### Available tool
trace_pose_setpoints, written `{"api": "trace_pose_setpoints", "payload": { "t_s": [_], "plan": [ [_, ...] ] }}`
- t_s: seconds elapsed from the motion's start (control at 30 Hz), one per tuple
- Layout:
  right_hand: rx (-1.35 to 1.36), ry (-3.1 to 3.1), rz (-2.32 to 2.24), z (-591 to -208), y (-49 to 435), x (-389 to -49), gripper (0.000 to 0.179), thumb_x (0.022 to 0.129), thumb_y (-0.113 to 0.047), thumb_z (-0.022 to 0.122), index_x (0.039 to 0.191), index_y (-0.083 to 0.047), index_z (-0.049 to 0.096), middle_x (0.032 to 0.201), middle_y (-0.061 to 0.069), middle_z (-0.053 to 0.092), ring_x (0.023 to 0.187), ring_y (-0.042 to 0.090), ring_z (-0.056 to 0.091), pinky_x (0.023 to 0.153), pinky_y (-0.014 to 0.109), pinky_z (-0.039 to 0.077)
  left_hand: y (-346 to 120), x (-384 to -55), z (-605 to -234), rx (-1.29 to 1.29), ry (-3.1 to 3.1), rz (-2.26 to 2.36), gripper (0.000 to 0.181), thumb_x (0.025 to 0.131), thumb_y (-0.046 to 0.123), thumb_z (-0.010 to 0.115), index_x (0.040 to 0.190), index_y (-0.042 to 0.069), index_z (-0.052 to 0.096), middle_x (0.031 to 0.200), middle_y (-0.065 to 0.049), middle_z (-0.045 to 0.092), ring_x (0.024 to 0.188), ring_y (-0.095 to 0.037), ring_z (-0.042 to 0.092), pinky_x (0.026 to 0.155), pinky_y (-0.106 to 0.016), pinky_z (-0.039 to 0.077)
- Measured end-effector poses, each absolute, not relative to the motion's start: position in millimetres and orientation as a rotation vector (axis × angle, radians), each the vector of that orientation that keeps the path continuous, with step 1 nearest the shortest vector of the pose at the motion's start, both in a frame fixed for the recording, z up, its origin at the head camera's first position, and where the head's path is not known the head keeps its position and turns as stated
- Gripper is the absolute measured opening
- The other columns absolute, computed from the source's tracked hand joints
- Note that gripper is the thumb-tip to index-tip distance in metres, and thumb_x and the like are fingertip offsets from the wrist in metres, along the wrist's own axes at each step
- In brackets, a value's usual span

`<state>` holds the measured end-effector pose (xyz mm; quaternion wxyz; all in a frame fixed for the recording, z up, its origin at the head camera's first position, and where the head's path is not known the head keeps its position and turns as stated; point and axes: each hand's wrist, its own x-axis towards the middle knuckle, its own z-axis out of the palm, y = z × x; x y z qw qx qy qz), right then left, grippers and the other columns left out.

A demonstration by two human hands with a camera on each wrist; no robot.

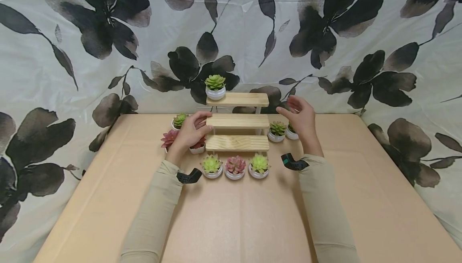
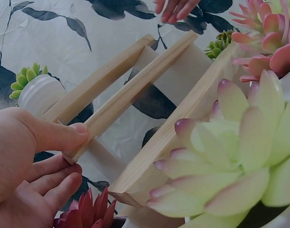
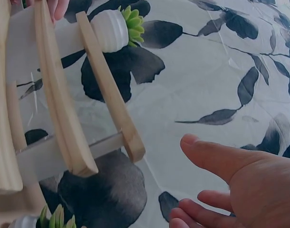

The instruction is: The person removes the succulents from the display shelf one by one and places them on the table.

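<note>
A three-tier wooden display stand [image 1: 237, 142] with pale boards stands at the back of the table. My left hand [image 1: 191, 131] pinches the left end of its middle board [image 2: 135, 93], thumb on top and fingers beneath. On the left end of the top board [image 1: 242, 99] sits a green succulent [image 1: 215, 81] in a white ribbed pot [image 3: 109, 31]. My right hand [image 1: 300, 117] is held apart from the stand's right side, thumb and fingers spread with nothing between them. Two green succulents in white pots, one a small plant [image 1: 277, 128], stand below it.
Before the stand, a row holds a light green succulent [image 1: 211, 163], a pink succulent [image 1: 235, 165] and another light green one [image 1: 259, 162]. Left of it, a green succulent [image 1: 179, 119] and red succulents [image 1: 169, 138] are partly behind my left hand. A flowered cloth [image 1: 252, 34] hangs behind.
</note>
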<state>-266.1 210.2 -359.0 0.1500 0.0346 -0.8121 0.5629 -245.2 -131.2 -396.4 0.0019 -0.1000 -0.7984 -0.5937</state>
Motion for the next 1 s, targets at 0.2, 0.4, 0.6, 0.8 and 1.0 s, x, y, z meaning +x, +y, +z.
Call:
{"api": "trace_pose_setpoints", "payload": {
  "t_s": [0.2, 0.4, 0.6, 0.8, 1.0],
  "plan": [
    [0.163, -2.313, 1.662, -352.4, 195.6, -266.1, 0.062, 0.084, -0.019, 0.075, 0.138, -0.003, 0.05, 0.138, 0.018, 0.054, 0.128, 0.029, 0.052, 0.112, 0.034, 0.043, -127.5, -232.3, -378.9, -0.323, -2.529, -1.844, 0.046, 0.092, 0.001, 0.061, 0.136, -0.003, 0.048, 0.146, -0.022, 0.045, 0.138, -0.033, 0.042, 0.117, -0.044, 0.035],
    [0.185, -2.332, 1.643, -347.3, 181.8, -265.8, 0.062, 0.083, -0.02, 0.077, 0.137, -0.003, 0.051, 0.138, 0.017, 0.055, 0.128, 0.027, 0.053, 0.11, 0.032, 0.045, -132.3, -242.9, -394.6, -0.311, -2.519, -1.848, 0.044, 0.092, 0.008, 0.063, 0.135, 0.006, 0.052, 0.147, -0.016, 0.046, 0.138, -0.027, 0.043, 0.117, -0.039, 0.036],
    [0.208, -2.34, 1.676, -344.5, 170.0, -266.1, 0.063, 0.083, -0.021, 0.077, 0.139, -0.006, 0.05, 0.139, 0.014, 0.054, 0.129, 0.025, 0.052, 0.111, 0.03, 0.044, -128.0, -231.9, -379.2, -0.317, -2.528, -1.864, 0.046, 0.092, 0.003, 0.061, 0.137, 0.0, 0.048, 0.147, -0.02, 0.044, 0.139, -0.031, 0.042, 0.118, -0.043, 0.035],
    [0.26, -2.344, 1.697, -339.5, 154.0, -264.9, 0.062, 0.084, -0.02, 0.076, 0.138, -0.005, 0.05, 0.138, 0.016, 0.054, 0.128, 0.026, 0.052, 0.11, 0.03, 0.045, -128.7, -228.5, -376.5, -0.334, -2.519, -1.876, 0.046, 0.092, 0.001, 0.06, 0.136, -0.002, 0.048, 0.147, -0.022, 0.044, 0.138, -0.033, 0.042, 0.117, -0.044, 0.034],
    [0.323, -2.331, 1.676, -337.0, 139.1, -270.3, 0.062, 0.082, -0.022, 0.077, 0.136, -0.004, 0.052, 0.134, 0.018, 0.056, 0.126, 0.027, 0.056, 0.106, 0.031, 0.048, -128.6, -227.3, -375.7, -0.333, -2.523, -1.879, 0.046, 0.092, 0.001, 0.061, 0.136, -0.002, 0.048, 0.147, -0.022, 0.044, 0.138, -0.033, 0.042, 0.117, -0.044, 0.034]
  ]
}}
